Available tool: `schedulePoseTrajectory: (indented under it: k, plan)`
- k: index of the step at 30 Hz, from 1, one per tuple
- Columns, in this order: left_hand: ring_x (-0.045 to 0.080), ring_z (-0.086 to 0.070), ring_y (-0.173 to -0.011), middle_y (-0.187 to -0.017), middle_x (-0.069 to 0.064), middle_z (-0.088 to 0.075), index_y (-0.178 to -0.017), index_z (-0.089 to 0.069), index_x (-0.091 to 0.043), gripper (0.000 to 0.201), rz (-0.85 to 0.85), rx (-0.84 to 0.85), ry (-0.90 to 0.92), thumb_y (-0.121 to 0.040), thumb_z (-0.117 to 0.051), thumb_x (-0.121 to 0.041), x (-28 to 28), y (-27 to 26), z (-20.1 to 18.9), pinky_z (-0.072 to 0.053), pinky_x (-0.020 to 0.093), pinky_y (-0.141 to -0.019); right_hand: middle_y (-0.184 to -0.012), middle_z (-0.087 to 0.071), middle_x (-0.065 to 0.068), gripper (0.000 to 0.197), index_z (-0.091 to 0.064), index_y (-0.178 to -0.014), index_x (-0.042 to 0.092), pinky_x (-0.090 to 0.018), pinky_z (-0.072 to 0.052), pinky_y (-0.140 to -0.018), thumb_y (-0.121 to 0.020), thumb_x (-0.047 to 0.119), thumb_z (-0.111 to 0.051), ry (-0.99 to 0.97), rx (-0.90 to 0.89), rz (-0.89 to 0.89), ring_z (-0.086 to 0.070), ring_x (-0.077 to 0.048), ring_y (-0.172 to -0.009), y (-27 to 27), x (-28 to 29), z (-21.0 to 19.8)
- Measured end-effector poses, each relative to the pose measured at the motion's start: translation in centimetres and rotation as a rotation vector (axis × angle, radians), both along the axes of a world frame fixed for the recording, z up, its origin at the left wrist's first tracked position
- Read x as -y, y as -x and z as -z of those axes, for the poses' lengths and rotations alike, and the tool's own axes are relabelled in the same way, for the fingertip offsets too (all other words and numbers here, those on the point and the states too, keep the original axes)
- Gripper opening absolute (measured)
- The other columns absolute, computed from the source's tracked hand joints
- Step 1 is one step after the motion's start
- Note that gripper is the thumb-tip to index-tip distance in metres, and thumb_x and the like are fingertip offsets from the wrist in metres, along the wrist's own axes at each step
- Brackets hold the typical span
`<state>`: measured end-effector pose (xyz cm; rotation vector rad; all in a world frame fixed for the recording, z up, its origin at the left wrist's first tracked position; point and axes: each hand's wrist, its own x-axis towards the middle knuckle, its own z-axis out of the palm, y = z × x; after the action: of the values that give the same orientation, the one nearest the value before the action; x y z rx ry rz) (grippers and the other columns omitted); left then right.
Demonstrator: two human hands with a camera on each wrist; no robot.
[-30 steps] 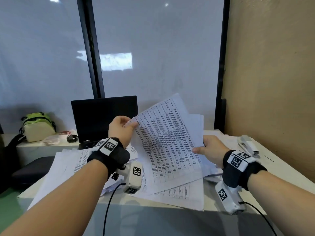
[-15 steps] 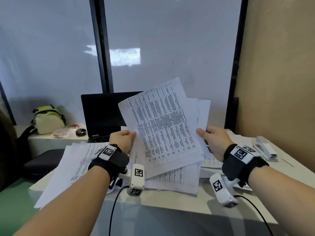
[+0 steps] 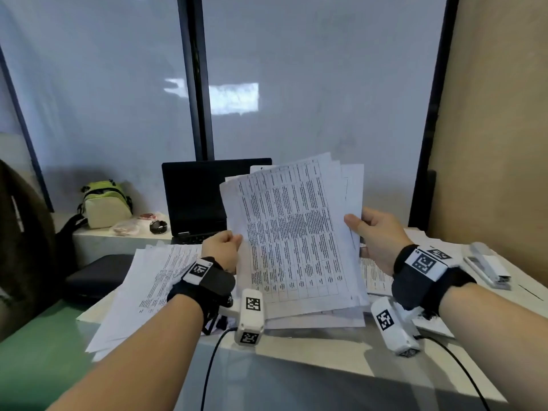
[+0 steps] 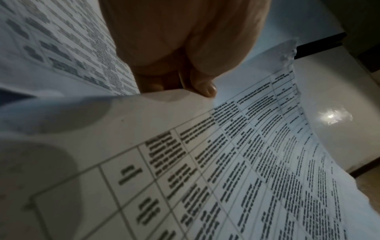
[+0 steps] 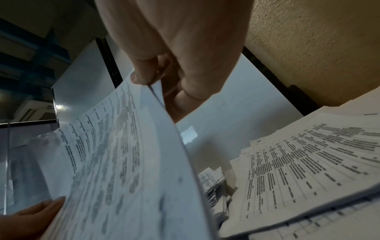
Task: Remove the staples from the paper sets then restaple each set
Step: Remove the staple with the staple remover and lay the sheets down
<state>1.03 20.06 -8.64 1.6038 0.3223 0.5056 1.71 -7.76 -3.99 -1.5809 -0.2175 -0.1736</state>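
A set of printed table sheets stands nearly upright above the desk, held between both hands. My left hand pinches its left edge, thumb on the front. My right hand grips the right edge, thumb on the front sheet and fingers behind. The sheets fan apart slightly at the top. A torn, dimpled corner shows in the left wrist view. A white stapler lies on the desk to the right of my right wrist.
More printed paper stacks cover the white desk, also on the right. A black laptop stands open behind the sheets. A green bag and small items sit on a ledge at left. A tan wall bounds the right.
The set has turned from tilted to nearly upright and come lower toward the desk. My left hand slid down from the top corner to the left edge; the right hand stays on the right edge.
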Motion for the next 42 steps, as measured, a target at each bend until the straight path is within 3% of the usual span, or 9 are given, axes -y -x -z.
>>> schedulePoseTrajectory:
  k: [6, 9, 10, 17, 22, 27, 29, 37, 42]
  plan:
    - [0.020, -0.046, -0.053, -0.051, -0.003, -0.049, -0.052, -0.051, -0.019, 0.044, 0.113, 0.051, 0.045, -0.094, -0.057, -0.009, 3.1, 0.0, -0.4, -0.042, 0.034, -0.062, -0.098, -0.072, -0.006, 0.016, -0.067, -0.107, 0.012, -0.030, -0.054, -0.057, -0.095, 0.013, -0.057, -0.030, 0.016, 0.043, -0.069, -0.018, -0.078, 0.8, 1.9, -1.1]
    - [0.024, -0.069, -0.074, -0.082, 0.003, -0.070, -0.092, -0.062, -0.017, 0.010, 0.147, 0.111, 0.108, -0.092, -0.062, -0.007, 4.9, 0.9, -1.3, -0.056, 0.038, -0.071, -0.098, -0.072, -0.008, 0.019, -0.067, -0.108, 0.008, -0.035, -0.058, -0.064, -0.090, 0.004, -0.062, -0.042, 0.023, 0.061, -0.070, -0.022, -0.081, 1.0, 2.6, -1.1]
    - [0.022, -0.068, -0.081, -0.089, 0.002, -0.069, -0.099, -0.058, -0.017, 0.015, 0.117, 0.149, 0.093, -0.090, -0.064, -0.007, 5.4, 1.1, -1.5, -0.056, 0.037, -0.074, -0.098, -0.072, -0.009, 0.019, -0.067, -0.107, 0.007, -0.038, -0.059, -0.068, -0.088, 0.002, -0.064, -0.043, 0.026, 0.065, -0.070, -0.024, -0.083, 1.0, 2.7, -1.0]
    - [0.026, -0.070, -0.085, -0.088, 0.008, -0.072, -0.084, -0.068, -0.019, 0.009, -0.009, 0.271, 0.059, -0.085, -0.071, -0.011, 7.3, 0.9, -2.9, -0.059, 0.042, -0.076, -0.099, -0.073, -0.008, 0.021, -0.068, -0.106, 0.009, -0.044, -0.057, -0.080, -0.087, 0.002, -0.066, -0.049, 0.025, 0.079, -0.071, -0.026, -0.090, 1.6, 4.3, -0.1]
    - [0.020, -0.068, -0.075, -0.085, 0.007, -0.070, -0.090, -0.057, -0.019, 0.019, 0.019, 0.333, 0.093, -0.087, -0.068, -0.005, 8.4, 0.7, -2.9, -0.058, 0.029, -0.064, -0.101, -0.073, -0.008, 0.019, -0.068, -0.108, 0.012, -0.055, -0.055, -0.080, -0.091, 0.007, -0.063, -0.057, -0.013, 0.100, -0.070, -0.029, -0.093, 1.6, 6.2, 0.4]
    - [0.025, -0.065, -0.072, -0.080, 0.009, -0.068, -0.079, -0.061, -0.015, 0.013, -0.010, 0.327, 0.102, -0.085, -0.071, -0.010, 9.0, 0.6, -2.6, -0.058, 0.046, -0.071, -0.093, -0.073, -0.005, 0.016, -0.066, -0.108, 0.010, -0.034, -0.056, -0.061, -0.094, 0.008, -0.058, -0.078, -0.039, 0.104, -0.069, -0.019, -0.076, 1.9, 7.0, 0.5]
    - [0.027, -0.063, -0.073, -0.081, 0.012, -0.067, -0.078, -0.063, -0.013, 0.012, -0.016, 0.310, 0.124, -0.083, -0.073, -0.012, 9.1, 0.5, -2.5, -0.057, 0.050, -0.073, -0.094, -0.073, -0.005, 0.016, -0.066, -0.107, 0.010, -0.034, -0.056, -0.062, -0.094, 0.009, -0.058, -0.069, -0.045, 0.106, -0.069, -0.020, -0.078, 1.9, 7.2, 0.6]
    - [0.024, -0.062, -0.071, -0.075, 0.008, -0.066, -0.072, -0.063, -0.014, 0.016, -0.064, 0.303, 0.157, -0.083, -0.074, -0.014, 9.0, -0.1, -1.9, -0.056, 0.040, -0.069, -0.100, -0.073, -0.007, 0.014, -0.067, -0.103, 0.014, -0.049, -0.056, -0.081, -0.093, 0.009, -0.060, -0.013, -0.063, 0.125, -0.069, -0.027, -0.091, 2.0, 7.4, 0.8]
    - [0.011, -0.063, -0.059, -0.059, -0.005, -0.064, -0.065, -0.054, -0.015, 0.028, -0.017, 0.215, 0.210, -0.090, -0.064, -0.006, 8.4, -1.0, -1.4, -0.055, 0.030, -0.063, -0.099, -0.073, -0.007, 0.015, -0.067, -0.106, 0.012, -0.041, -0.056, -0.070, -0.093, 0.009, -0.059, 0.003, -0.073, 0.162, -0.069, -0.028, -0.090, 1.5, 7.8, 1.1]
